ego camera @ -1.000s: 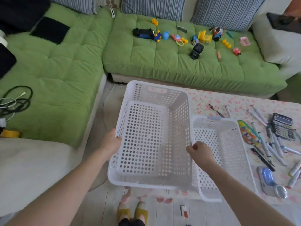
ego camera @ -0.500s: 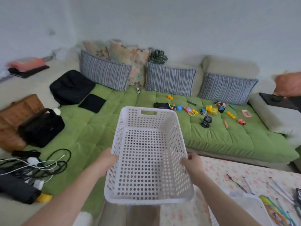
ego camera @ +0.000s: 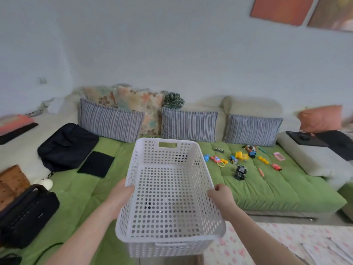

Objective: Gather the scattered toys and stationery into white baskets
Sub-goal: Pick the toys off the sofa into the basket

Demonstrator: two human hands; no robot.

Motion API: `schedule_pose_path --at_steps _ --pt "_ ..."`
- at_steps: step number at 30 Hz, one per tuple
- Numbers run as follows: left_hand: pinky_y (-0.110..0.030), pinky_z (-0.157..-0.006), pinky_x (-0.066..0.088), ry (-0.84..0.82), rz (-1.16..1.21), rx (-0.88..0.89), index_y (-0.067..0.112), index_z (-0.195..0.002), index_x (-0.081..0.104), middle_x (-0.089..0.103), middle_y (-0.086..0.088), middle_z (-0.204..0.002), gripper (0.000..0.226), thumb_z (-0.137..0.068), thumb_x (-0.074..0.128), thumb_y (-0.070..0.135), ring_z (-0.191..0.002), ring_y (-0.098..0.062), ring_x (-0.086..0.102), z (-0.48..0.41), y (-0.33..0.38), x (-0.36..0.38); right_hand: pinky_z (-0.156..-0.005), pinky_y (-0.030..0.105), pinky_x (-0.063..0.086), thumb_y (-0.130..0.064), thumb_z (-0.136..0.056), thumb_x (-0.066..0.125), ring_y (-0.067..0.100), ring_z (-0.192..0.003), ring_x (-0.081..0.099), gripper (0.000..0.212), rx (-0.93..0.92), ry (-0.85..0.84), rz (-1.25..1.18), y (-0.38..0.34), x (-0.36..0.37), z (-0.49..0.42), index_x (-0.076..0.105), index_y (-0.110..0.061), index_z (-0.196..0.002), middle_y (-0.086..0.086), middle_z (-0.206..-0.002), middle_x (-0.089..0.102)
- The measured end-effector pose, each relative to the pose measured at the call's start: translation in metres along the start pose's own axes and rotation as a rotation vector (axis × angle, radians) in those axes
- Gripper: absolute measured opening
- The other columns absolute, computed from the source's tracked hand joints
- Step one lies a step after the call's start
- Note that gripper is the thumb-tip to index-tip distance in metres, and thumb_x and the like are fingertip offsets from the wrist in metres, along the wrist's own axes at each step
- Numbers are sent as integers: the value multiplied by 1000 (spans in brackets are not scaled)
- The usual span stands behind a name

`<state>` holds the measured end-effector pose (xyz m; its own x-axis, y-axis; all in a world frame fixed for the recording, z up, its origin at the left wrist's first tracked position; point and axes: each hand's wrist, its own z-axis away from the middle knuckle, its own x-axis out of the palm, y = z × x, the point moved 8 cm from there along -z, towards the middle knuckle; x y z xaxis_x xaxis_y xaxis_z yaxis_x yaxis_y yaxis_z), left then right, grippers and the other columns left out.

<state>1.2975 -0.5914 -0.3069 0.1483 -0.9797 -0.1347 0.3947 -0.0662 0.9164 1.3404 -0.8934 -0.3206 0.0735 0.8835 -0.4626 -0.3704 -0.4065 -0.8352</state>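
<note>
Basket [ego camera: 168,190] held mid-air w/ left hand [ego camera: 122,194] & right hand [ego camera: 219,194] gripping opposite rims, empty afaict. Toys [ego camera: 240,159] scattered on sofa [ego camera: 267,188], well apart. Risk: flexible rims slip, basket tilts.

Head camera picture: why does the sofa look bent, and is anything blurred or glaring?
Head view: the wide lens bows the green sofa toward the edges; the orange wall pictures look smeared; the white basket is fairly sharp; light is soft and even, no glare.
</note>
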Motion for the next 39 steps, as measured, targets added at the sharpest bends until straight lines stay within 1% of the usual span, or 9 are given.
schedule_pose_path --at_steps 5,10,12,19,23,26,29,32,39 --pt "-47 -88 50 -40 1 -14 16 -130 49 62 -6 -116 38 -93 48 7 -100 -25 62 -56 17 -3 -44 23 28 0 -81 47 14 -51 33 11 3 29 19 -23 12 -44 41 -7 -76 3 -63 39" --pt "-33 -65 50 -59 -35 46 21 -108 51 62 0 -95 37 -89 40 -9 -87 -17 61 -127 47 10 -44 23 32 0 -81 47 14 -53 38 5 3 29 -2 -50 30 -121 46 -5 -82 6 -68 45" --pt "-31 -63 48 -38 -26 34 20 -107 50 61 0 -92 35 -89 40 -9 -85 -17 60 -159 57 11 -44 23 32 0 -81 47 14 -52 37 5 11 20 -13 -61 35 -154 46 -4 -82 6 -67 45" --pt "-34 -73 50 -21 -9 1 17 -119 53 64 -1 -100 39 -90 40 -6 -94 -21 61 -256 79 19 -42 22 29 1 -83 45 13 -50 34 17 22 -10 -5 -100 49 -254 40 -9 -71 3 -64 41" --pt "-32 -77 48 -6 -30 -9 12 -132 46 60 -6 -115 42 -94 37 -2 -96 -20 57 -305 83 23 -43 22 33 1 -83 47 14 -53 39 7 71 -47 23 -105 65 -302 52 1 -89 6 -71 49" --pt "-31 -78 48 -8 -40 -38 12 -135 43 59 -6 -117 42 -95 37 0 -98 -20 57 -347 83 26 -44 22 31 1 -82 47 14 -54 38 6 98 -52 25 -109 78 -339 45 -5 -80 5 -70 46" --pt "-42 -93 48 -14 -38 -80 12 -136 42 57 -7 -126 41 -96 38 4 -106 -23 57 -401 80 28 -46 22 30 2 -83 48 13 -55 35 12 131 -38 42 -114 92 -383 42 -7 -77 4 -70 44" --pt "-46 -101 42 -24 -30 -115 14 -139 40 54 -6 -131 44 -96 38 6 -115 -24 54 -452 79 30 -46 23 32 1 -84 48 13 -56 37 8 171 -26 49 -117 107 -427 49 -1 -92 6 -73 48" --pt "-46 -101 42 -21 -37 -185 15 -138 39 52 -8 -133 44 -96 37 3 -117 -26 53 -552 95 32 -51 26 38 -2 -83 48 19 -66 49 14 214 -35 47 -135 139 -511 47 -9 -95 9 -83 58"
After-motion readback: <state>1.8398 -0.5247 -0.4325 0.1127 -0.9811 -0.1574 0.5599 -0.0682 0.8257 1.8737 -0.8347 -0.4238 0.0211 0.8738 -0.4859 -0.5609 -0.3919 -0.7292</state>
